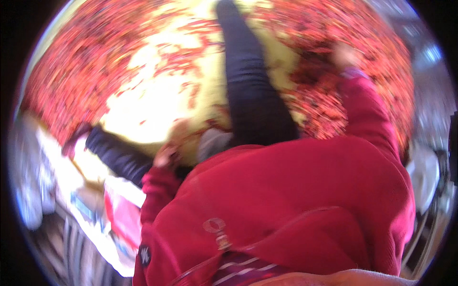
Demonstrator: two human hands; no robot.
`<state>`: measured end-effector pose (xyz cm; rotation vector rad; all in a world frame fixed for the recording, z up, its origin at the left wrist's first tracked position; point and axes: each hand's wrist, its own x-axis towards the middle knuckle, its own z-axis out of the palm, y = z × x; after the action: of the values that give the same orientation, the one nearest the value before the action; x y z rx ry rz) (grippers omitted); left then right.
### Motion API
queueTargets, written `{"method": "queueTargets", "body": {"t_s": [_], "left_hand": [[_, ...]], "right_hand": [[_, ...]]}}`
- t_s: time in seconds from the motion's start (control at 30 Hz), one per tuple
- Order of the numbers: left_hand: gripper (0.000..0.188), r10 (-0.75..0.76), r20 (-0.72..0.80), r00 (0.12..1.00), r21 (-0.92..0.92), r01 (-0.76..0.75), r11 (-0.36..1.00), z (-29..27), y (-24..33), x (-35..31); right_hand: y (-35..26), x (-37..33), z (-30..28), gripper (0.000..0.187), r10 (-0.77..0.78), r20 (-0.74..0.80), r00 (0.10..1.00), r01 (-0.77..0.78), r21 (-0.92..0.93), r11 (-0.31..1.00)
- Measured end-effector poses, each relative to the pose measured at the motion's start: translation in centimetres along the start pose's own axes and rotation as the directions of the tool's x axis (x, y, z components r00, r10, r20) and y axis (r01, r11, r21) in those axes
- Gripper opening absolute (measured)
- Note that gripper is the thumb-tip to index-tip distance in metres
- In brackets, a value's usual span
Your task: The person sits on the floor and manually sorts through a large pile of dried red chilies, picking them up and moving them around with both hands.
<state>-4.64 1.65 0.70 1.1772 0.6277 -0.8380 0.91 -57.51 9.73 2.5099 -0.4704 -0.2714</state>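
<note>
Red chili peppers [86,71] lie thickly spread over a yellow sheet [210,86] around my outstretched legs. My right hand [347,56] reaches out over the peppers on the right, at the edge of a darker patch among them. My left hand [167,153] is low beside my left leg, over the yellow sheet near a few scattered peppers. Motion smears both hands, so their fingers and anything in them cannot be made out. A grey rounded thing [213,143] sits between my legs, close to my left hand.
Dark-trousered legs [248,71] divide the sheet. Strong sunlight whitens its middle. At the lower left lies a red and white bag-like thing [121,209], blurred. A whitish rounded object [423,176] stands at the right rim.
</note>
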Motion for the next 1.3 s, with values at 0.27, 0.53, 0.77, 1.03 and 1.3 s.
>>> {"method": "queueTargets", "body": {"t_s": [0.27, 0.53, 0.77, 1.03, 1.3], "left_hand": [[0.002, 0.093, 0.155, 0.984, -0.115, -0.075, 0.991, -2.0, -0.3, -0.4], [0.009, 0.145, 0.153, 0.978, -0.166, -0.12, 0.979, -1.8, 1.6, -0.1], [0.009, 0.179, 0.302, 0.936, -0.32, -0.077, 0.944, -3.3, 2.6, -1.2], [0.011, 0.224, 0.428, 0.876, -0.104, -0.198, 0.975, -5.1, 2.7, 0.5], [0.007, 0.228, 0.276, 0.934, -0.037, -0.227, 0.973, -3.5, 2.3, 0.9]], "right_hand": [[1.2, 3.1, -5.5, 0.036, 0.053, -0.145, 0.988, -0.013, 0.267, 0.963], [-23.9, 7.5, -17.5, 0.051, -0.478, -0.469, 0.743, 0.658, 0.644, 0.391], [-45.7, 11.9, -30.2, 0.067, -0.746, -0.411, 0.523, 0.667, 0.743, 0.058], [-61.6, 14.6, -35.4, 0.08, -0.666, -0.376, 0.645, 0.702, 0.636, 0.32], [-53.3, 5.2, -33.5, 0.048, -0.923, -0.111, 0.368, 0.698, 0.689, 0.196]]}}
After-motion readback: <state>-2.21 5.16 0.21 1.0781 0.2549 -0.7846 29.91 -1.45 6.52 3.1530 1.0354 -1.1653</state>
